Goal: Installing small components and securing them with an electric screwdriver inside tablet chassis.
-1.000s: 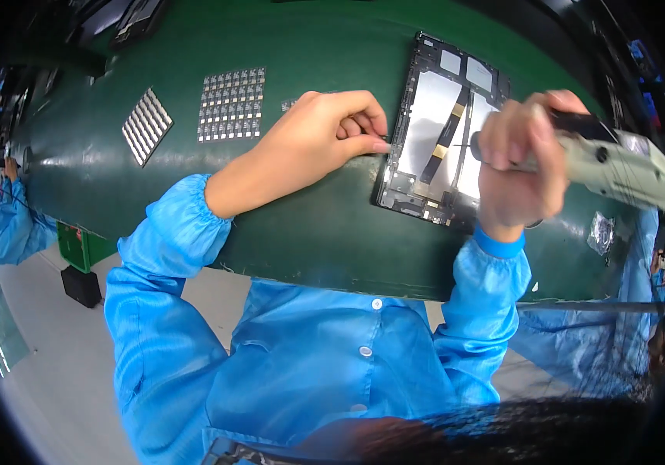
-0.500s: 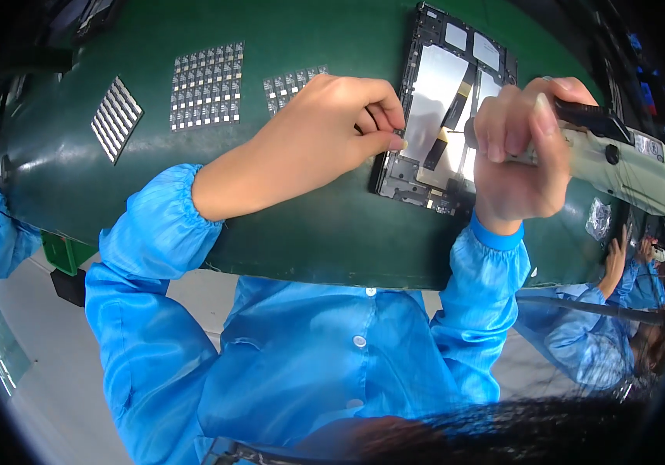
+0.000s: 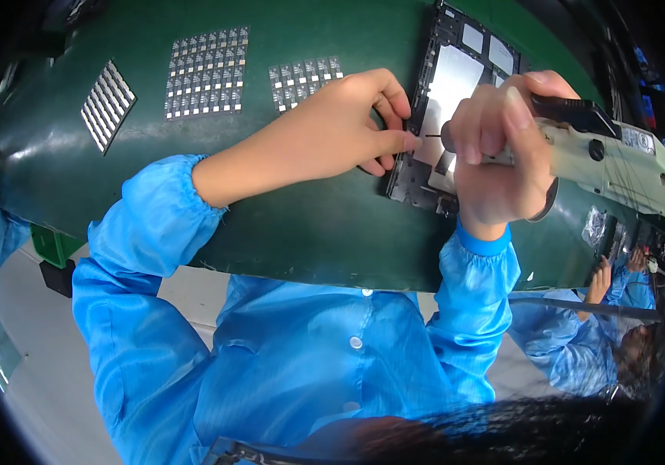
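Observation:
A tablet point(image 3: 456, 74) lies with its inside exposed, showing a black frame and silvery plates. My left hand point(image 3: 344, 128) is at its left edge, thumb and forefinger bent against the frame and slightly apart, other fingers curled beside the edge. My right hand point(image 3: 503, 151) is closed round the front of a pale electric screwdriver point(image 3: 611, 159) with a black lever on top. The screwdriver lies nearly level above the tablet, its thin bit pointing left toward my left thumb. My right hand covers much of the tablet's lower right part. Whether the bit touches anything, I cannot tell.
Left of the tablet, on the green table point(image 3: 293, 232), are two sheets of small dark parts point(image 3: 207, 74) point(image 3: 305, 77) and a tilted tray of pale strips point(image 3: 108, 106). A crumpled clear bag point(image 3: 594, 227) lies at right. Co-workers in blue sleeves point(image 3: 557, 349) sit at both sides.
The screwdriver has moved left over the tablet, bringing its bit closer to my left hand. My left thumb and forefinger have spread a little. The whole view has shifted slightly.

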`<state>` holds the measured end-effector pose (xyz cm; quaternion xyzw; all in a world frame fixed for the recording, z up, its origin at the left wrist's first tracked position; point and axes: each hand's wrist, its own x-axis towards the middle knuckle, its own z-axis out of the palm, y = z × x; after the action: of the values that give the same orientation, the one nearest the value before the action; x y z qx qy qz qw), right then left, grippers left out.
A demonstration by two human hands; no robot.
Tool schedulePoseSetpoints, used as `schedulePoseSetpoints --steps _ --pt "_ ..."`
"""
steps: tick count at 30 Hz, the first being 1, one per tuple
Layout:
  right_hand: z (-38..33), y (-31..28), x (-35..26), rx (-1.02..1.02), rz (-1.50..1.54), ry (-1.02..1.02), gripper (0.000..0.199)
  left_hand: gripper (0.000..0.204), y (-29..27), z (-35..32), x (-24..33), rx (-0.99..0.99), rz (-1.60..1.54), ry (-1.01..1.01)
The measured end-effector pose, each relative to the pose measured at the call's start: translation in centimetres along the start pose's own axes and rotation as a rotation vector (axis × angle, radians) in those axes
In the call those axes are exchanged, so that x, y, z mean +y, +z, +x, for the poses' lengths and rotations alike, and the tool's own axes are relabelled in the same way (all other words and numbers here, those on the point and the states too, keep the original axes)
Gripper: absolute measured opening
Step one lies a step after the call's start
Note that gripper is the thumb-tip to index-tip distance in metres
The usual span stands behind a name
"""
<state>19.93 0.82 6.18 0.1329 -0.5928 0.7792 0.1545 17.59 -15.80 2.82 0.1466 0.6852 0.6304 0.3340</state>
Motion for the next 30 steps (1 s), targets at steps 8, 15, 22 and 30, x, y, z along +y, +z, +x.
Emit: schedulePoseSetpoints --steps 8,15,22,30 --pt "-0.2 0.1 0.5 0.013 -0.034 -0.001 0.027 0.02 -0.1 -0.2 -0.2 0.055 0.291 0.207" --pt "-0.2 -0.1 0.6 0.074 0.007 0.021 0.027 0.018 0.0 0.0 -0.7 0.102 0.201 0.194" --pt "-0.1 -0.2 0.5 0.059 -0.02 0.022 0.027 0.019 -0.1 -0.2 0.1 0.023 0.028 0.025" --pt "-0.1 -0.2 0.4 0.055 -0.017 0.01 0.028 0.021 0.6 -0.3 -0.2 0.084 0.082 0.068"
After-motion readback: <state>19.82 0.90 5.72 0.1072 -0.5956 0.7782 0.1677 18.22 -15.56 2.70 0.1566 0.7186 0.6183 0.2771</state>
